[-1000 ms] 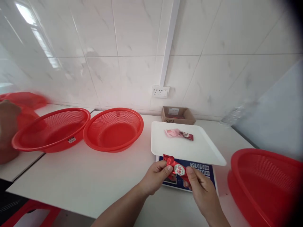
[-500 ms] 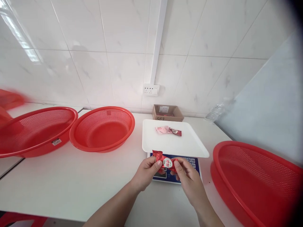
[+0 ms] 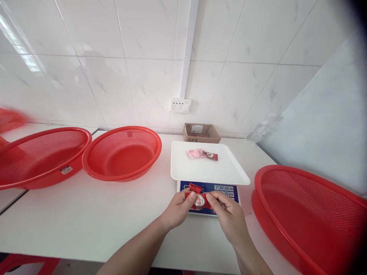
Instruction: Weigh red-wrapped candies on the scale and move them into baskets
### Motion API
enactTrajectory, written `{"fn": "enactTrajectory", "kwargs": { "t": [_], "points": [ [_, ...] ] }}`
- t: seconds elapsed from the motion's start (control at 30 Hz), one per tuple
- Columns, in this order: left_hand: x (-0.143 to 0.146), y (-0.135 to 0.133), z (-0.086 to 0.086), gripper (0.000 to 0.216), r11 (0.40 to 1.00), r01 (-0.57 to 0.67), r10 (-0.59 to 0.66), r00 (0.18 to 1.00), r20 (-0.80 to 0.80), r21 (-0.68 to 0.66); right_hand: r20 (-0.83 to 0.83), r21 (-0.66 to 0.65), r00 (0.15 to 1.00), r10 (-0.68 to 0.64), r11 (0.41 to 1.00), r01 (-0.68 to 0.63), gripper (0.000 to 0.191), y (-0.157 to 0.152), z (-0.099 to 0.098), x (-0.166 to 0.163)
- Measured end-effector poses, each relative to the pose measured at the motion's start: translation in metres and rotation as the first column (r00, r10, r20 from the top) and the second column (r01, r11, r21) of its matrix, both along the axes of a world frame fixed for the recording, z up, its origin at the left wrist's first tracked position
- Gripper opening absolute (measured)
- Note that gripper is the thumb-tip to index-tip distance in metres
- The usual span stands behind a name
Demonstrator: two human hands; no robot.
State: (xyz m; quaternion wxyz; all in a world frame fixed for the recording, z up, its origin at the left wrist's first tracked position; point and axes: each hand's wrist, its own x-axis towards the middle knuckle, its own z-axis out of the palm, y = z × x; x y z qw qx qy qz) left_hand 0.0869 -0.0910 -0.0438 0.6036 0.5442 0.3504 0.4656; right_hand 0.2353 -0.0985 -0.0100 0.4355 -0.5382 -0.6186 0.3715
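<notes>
Between my two hands is a small red packet (image 3: 200, 200) with a white oval label. My left hand (image 3: 177, 209) pinches its left part between thumb and fingers, and my right hand (image 3: 228, 214) grips its right end. Both hands are over the blue keypad (image 3: 223, 188) of a weighing scale, and they hide part of it. On the scale's white tray (image 3: 206, 172), just beyond the hands, lie a pink packet (image 3: 195, 153) and a dark red packet (image 3: 211, 155), touching end to end.
Two red plastic baskets (image 3: 123, 177) (image 3: 51, 177) stand to the left, and another red basket (image 3: 263, 198) is close on the right. A cardboard box (image 3: 187, 138) sits behind the scale by the tiled wall. Crumpled clear plastic (image 3: 259, 131) lies at the back right corner.
My fingers have shifted on the red packet, and its upper left end now folds differently. The whole view has moved slightly. The packets on the tray stay in place.
</notes>
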Motion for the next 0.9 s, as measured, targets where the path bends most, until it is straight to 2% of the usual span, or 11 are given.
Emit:
{"fn": "enactTrajectory", "kwargs": {
  "t": [0.17, 0.3, 0.4, 0.6, 0.8, 0.9],
  "points": [
    [0.001, 0.001, 0.002, 0.048, 0.999, -0.041, 0.041, 0.999, -0.002, -0.027, 0.012, -0.102, 0.996, 0.085, 0.991, -0.084, 0.035, 0.002, -0.004, 0.002],
    [0.001, 0.002, 0.001, 0.046, 0.999, -0.054, 0.054, 0.998, 0.015, -0.006, 0.078, -0.09, 0.982, 0.174, 0.982, -0.167, 0.037, -0.001, -0.009, 0.004],
    [-0.001, 0.001, 0.002, 0.044, 0.998, -0.058, 0.058, 0.998, 0.009, 0.008, 0.036, -0.068, 0.986, 0.161, 0.985, -0.158, 0.037, -0.002, -0.01, 0.004],
    [-0.004, 0.004, 0.004, 0.038, 0.962, -0.231, 0.252, 0.957, -0.142, 0.148, -0.083, -0.11, 0.989, 0.124, 0.985, -0.133, 0.036, -0.003, -0.006, 0.004],
    [-0.004, 0.003, 0.004, 0.036, 0.957, -0.217, 0.244, 0.961, -0.132, 0.193, 0.024, -0.088, 0.987, 0.156, 0.984, -0.153, 0.034, 0.002, -0.002, 0.004],
    [-0.006, 0.003, 0.005, 0.037, 0.95, -0.238, 0.263, 0.959, -0.108, 0.204, 0.083, -0.059, 0.994, 0.071, 0.996, -0.066, 0.038, 0.016, 0.006, 0.008]
  ]
}}
